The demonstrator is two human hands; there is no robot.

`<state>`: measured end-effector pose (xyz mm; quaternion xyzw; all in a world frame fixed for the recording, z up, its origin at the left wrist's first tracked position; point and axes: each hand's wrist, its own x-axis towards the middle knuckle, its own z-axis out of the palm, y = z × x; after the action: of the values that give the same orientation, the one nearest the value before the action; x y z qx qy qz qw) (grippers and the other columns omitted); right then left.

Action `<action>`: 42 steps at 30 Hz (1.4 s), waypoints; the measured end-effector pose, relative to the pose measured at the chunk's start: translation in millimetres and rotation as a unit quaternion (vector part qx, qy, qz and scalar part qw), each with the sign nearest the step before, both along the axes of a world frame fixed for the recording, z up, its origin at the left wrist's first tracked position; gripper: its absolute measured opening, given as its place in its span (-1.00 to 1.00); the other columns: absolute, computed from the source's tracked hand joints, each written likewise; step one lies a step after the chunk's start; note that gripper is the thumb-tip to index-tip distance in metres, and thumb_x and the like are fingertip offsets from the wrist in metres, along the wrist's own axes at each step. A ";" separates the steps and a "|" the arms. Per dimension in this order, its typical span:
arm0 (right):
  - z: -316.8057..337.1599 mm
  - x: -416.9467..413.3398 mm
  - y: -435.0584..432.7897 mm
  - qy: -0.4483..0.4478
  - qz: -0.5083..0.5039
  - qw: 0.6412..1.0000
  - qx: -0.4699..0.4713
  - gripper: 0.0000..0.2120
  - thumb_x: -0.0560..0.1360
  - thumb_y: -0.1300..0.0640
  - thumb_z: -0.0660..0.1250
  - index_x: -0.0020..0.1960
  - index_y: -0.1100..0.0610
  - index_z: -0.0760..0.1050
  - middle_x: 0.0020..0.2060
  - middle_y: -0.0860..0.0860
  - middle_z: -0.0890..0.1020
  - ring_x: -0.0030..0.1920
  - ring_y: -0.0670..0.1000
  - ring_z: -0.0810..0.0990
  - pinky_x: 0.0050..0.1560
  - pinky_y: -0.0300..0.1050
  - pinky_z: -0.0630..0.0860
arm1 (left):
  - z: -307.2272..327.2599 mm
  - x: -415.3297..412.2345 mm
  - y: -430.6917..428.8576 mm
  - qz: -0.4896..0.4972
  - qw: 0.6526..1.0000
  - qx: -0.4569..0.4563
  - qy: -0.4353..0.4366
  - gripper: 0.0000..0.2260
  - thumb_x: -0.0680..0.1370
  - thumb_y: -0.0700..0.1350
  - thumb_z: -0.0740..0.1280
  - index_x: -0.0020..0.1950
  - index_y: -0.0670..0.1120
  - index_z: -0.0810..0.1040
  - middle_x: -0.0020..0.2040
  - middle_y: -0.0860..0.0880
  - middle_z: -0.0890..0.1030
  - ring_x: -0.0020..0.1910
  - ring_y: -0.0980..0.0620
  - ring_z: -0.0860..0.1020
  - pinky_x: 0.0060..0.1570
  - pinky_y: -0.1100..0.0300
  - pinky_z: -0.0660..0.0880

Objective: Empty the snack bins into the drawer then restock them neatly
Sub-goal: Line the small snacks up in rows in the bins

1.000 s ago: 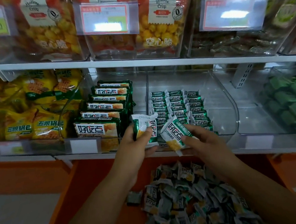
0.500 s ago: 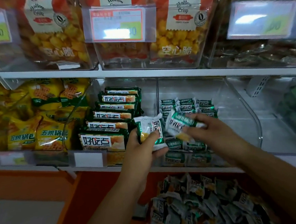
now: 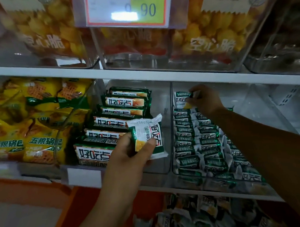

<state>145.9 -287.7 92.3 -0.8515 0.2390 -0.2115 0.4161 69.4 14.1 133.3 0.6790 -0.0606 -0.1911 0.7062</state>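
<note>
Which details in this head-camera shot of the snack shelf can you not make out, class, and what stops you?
- Price tag: cut by the top edge; glare and blur hide its small print.
- Packets under the right hand: the hand and forearm cover part of the rows in the clear bin.
- Loose packets in the drawer: dark, blurred, cut by the bottom edge; uncountable.
- Left hand: it covers part of its small packet.

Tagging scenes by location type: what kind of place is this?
Most likely a shop's snack aisle. A price tag hangs on the upper bin, clear bins on white shelves hold rows of wrapped snacks, and yellow bags fill the neighbouring bin.
</note>
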 end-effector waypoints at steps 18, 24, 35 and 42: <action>51.0 -117.9 108.3 -0.083 0.086 0.991 -0.056 -0.81 0.56 -0.06 0.25 0.14 -0.07 0.50 -0.01 -0.13 0.52 0.00 -0.22 0.52 -0.08 -0.54 0.35 | 4.2 -6.8 0.8 -0.009 1.000 -0.006 -0.004 -0.85 0.47 0.05 0.41 -0.17 0.35 0.64 -0.21 0.29 0.64 -0.01 -0.01 0.61 0.25 -0.15 0.47; 58.2 -162.6 150.9 -0.023 0.208 0.966 0.155 -0.70 0.47 -0.07 0.35 0.19 -0.11 0.52 0.05 -0.24 0.65 0.07 -0.26 0.59 0.04 -0.28 0.56 | 4.0 -25.6 -10.6 -0.054 0.996 0.013 -0.074 -0.82 0.49 0.12 0.39 0.03 0.10 0.64 0.00 -0.09 0.65 0.02 0.00 0.62 0.10 0.03 0.58; 28.1 -75.4 33.8 0.026 0.044 0.998 -0.048 -0.74 0.48 0.14 0.45 0.14 0.07 0.49 0.02 0.06 0.60 -0.22 -0.02 0.57 -0.28 -0.31 0.43 | -24.2 -11.3 -19.0 -0.137 0.935 0.233 -0.230 -0.49 0.57 0.07 0.33 0.50 0.17 0.29 0.43 0.13 0.43 0.34 0.18 0.42 0.33 0.20 0.39; 4.0 -11.4 21.1 0.093 0.070 0.983 -0.141 -0.66 0.52 0.13 0.40 0.28 0.05 0.53 0.19 0.14 0.47 -0.36 -0.10 0.44 -0.51 -0.56 0.30 | -30.0 -4.6 -18.4 -0.120 0.954 0.189 -0.197 -0.57 0.52 0.06 0.40 0.18 0.51 0.31 0.13 0.41 0.48 0.10 0.42 0.48 0.25 0.09 0.51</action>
<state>134.5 -266.6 96.3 -0.9322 0.1844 -0.1338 0.2813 64.9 -4.3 103.3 0.8118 -0.2427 -0.1450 0.5110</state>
